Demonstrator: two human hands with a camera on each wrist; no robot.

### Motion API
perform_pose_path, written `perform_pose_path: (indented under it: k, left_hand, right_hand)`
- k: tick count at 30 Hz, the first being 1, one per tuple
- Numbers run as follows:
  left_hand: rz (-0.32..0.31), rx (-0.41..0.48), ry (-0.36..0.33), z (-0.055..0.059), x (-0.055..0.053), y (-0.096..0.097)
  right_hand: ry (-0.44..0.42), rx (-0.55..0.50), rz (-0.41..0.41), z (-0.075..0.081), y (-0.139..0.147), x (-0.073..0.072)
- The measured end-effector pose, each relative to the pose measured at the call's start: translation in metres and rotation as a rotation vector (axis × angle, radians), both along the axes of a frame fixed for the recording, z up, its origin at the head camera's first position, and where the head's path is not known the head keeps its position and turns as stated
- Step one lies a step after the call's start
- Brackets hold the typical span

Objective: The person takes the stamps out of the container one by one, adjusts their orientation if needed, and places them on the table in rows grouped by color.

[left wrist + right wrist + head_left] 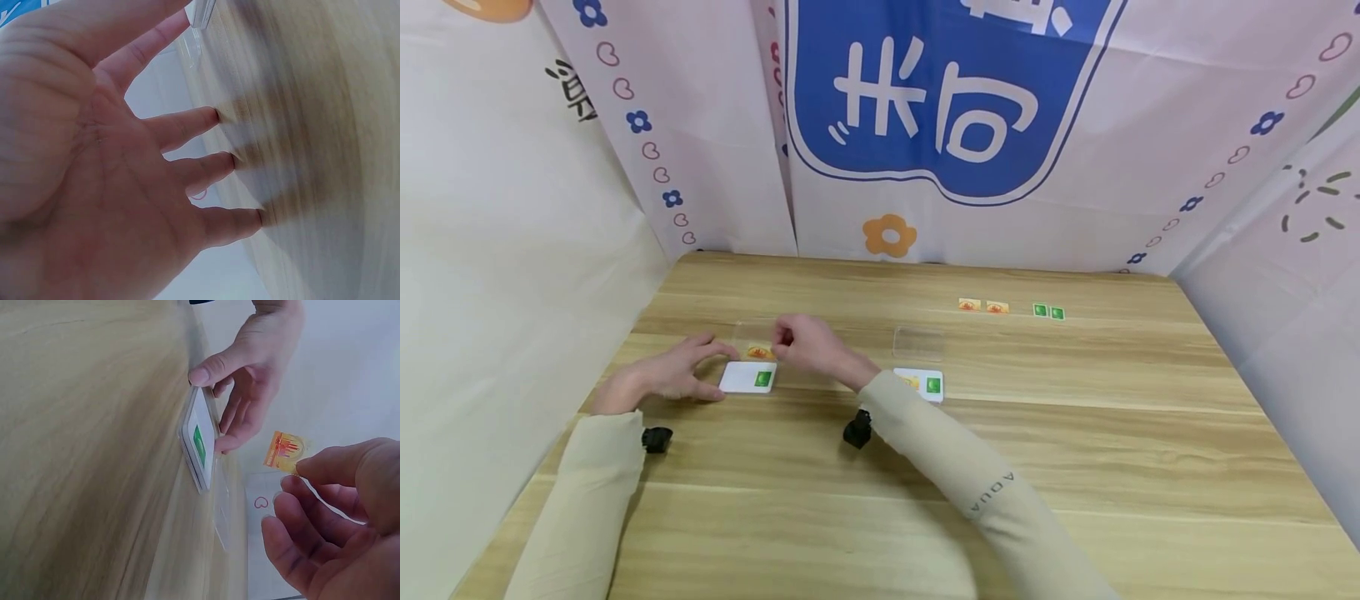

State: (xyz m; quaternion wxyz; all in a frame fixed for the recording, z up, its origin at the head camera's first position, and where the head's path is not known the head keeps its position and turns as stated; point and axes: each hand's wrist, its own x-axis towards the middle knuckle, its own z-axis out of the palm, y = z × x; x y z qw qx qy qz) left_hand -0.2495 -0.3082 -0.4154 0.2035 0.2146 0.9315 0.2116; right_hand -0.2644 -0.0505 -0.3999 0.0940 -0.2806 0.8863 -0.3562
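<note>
My left hand [676,371] spans the left end of a white card [740,377] with a green stamp [763,379] at its right side. Thumb and index finger hold the card by its opposite edges, while the other fingertips of the left hand [181,169] rest on the table. In the right wrist view the white card [205,428] lies flat on a thin stack. Just above and right of it, my right hand [816,346] pinches a small orange stamp [284,452] by one corner between thumb and index finger. This stamp stays off the card.
Behind the held card lies a clear plastic cover [751,327]. Another white card [919,374] with yellow and green stamps lies right, a clear cover [918,342] behind it. Two orange stamps [969,306] and two green stamps [1040,310] lie at the back right.
</note>
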Motion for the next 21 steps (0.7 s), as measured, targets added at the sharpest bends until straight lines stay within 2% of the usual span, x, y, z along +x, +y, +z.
perform_pose_path:
  k: [8,21]
  left_hand:
    - [0.005,0.002,0.002,0.000,0.001,-0.001]
    - [-0.004,0.006,0.016,0.000,0.002,-0.001]
  right_hand:
    - [-0.036,-0.025,-0.007,0.001,0.006,-0.001]
    - [0.002,-0.064,0.021,-0.001,0.015,0.000]
